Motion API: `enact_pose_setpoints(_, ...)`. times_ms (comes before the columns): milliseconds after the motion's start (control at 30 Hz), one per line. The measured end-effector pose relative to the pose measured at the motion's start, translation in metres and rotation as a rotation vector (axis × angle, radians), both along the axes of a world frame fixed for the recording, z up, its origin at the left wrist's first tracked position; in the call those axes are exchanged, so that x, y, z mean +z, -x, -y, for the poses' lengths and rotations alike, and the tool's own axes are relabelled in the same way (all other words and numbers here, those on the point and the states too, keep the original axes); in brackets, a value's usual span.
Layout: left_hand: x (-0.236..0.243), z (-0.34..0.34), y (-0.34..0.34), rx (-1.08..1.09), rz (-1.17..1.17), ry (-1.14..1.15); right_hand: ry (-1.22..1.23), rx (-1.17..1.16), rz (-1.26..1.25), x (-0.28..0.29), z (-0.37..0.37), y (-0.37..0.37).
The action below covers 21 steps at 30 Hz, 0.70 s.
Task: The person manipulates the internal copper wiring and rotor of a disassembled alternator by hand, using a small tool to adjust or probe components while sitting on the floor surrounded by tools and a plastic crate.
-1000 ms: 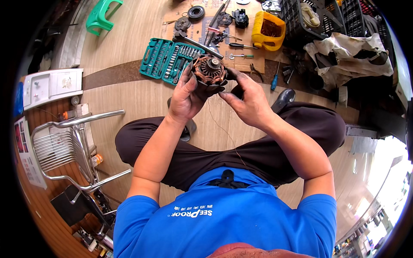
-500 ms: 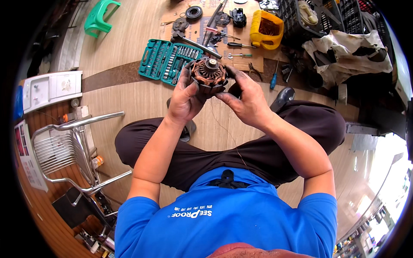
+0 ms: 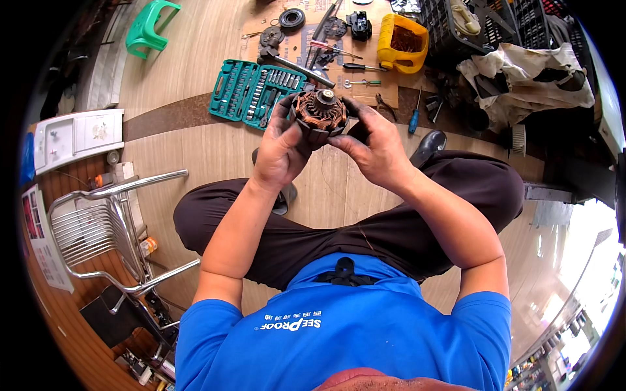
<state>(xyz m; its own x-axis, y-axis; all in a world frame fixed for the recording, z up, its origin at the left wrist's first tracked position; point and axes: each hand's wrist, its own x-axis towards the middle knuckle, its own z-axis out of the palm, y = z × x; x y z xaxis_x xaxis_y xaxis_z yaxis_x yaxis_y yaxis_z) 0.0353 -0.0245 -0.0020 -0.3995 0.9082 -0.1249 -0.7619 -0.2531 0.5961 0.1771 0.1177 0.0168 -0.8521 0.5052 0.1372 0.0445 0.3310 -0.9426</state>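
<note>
A copper-wound motor core (image 3: 321,116) is held out in front of the seated person, above the floor (image 3: 319,195) and just on the near side of an open teal tool case (image 3: 244,98), its shaft end facing up toward the camera. The left hand (image 3: 280,146) cups the core from the left, thumb on the near side and fingers (image 3: 280,116) closed around the flank. The right hand (image 3: 378,143) holds the opposite side, its thumb tip at the lower edge and its fingers (image 3: 362,112) against the right flank, with a gap between thumb and palm. The fingertips on both hands look blackened. A thin wire (image 3: 366,238) runs over the dark trousers (image 3: 450,215); whether it joins the core is too faint to tell. Past the hands lies a cardboard sheet (image 3: 365,98), bearing a black ring (image 3: 291,18), a long metal bar (image 3: 300,68), a red-handled screwdriver (image 3: 324,45) and a dark-handled screwdriver (image 3: 355,66). A cut-open yellow container (image 3: 387,42) with brown matter inside stands at its right side. Pliers (image 3: 386,107) and a blue-handled screwdriver (image 3: 414,120) lie nearer the right hand. Farther out are a black crate (image 3: 450,32) and pale cloth (image 3: 525,68) on the right, and a green stool (image 3: 149,32) and a metal chair (image 3: 98,228) on the left.
</note>
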Motion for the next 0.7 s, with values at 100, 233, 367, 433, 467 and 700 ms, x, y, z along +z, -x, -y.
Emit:
enact_pose_setpoints(100, 0.009, -0.003, 0.004, -0.031, 0.142, 0.022, 0.090, -0.005, -0.016, -0.008, -0.002, 0.001)
enact_pose_setpoints(233, 0.009, -0.001, 0.007, -0.035, 0.017, 0.052, 0.276, 0.015, 0.019, 0.000, -0.005, 0.001)
enact_pose_setpoints(367, 0.011, -0.002, 0.005, -0.031, -0.082, 0.094, 0.580, 0.088, 0.112, 0.013, -0.005, 0.001)
enact_pose_setpoints(433, 0.015, -0.003, 0.004, -0.035, -0.097, 0.155, 0.588, 0.101, 0.152, 0.015, -0.002, 0.001)
enact_pose_setpoints(467, 0.015, -0.003, 0.005, -0.043, -0.116, 0.207, 0.631, 0.102, 0.164, 0.013, -0.002, 0.001)
enact_pose_setpoints(700, 0.011, -0.003, 0.004, -0.008, -0.261, 0.346, 0.801, 0.136, 0.171, 0.004, -0.005, 0.001)
